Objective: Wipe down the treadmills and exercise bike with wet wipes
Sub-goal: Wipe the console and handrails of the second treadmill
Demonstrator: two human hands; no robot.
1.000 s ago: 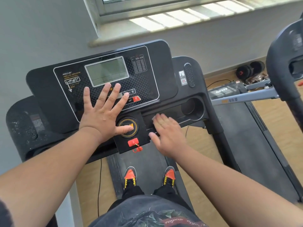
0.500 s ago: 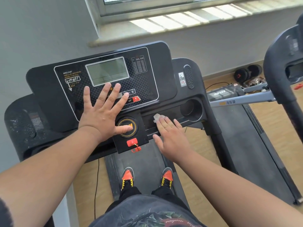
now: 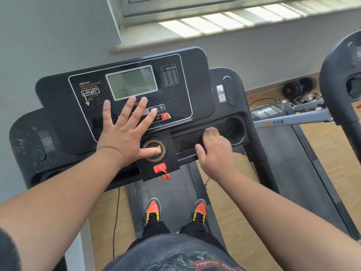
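I stand on the belt of a black treadmill, facing its console (image 3: 195, 79). My left hand (image 3: 127, 132) lies flat on the control panel with fingers spread, thumb on the yellow-ringed knob (image 3: 154, 149). My right hand (image 3: 216, 153) is in the shallow tray (image 3: 185, 141) right of the knob, fingers curled down over a white wet wipe (image 3: 210, 130). Only a small edge of the wipe shows past my fingertips. The wipe sits just left of the round cup holder (image 3: 237, 132).
A red safety key (image 3: 160, 169) hangs below the knob. The console's left wing (image 3: 29, 145) is dusty. A second treadmill (image 3: 281, 122) stands close on the right, its dark console (image 3: 340, 75) at the frame edge. Dumbbells (image 3: 298, 87) lie by the wall.
My right hand has slid the wipe rightward along the tray toward the cup holder, and its fingers have curled. My left hand has stayed flat on the panel.
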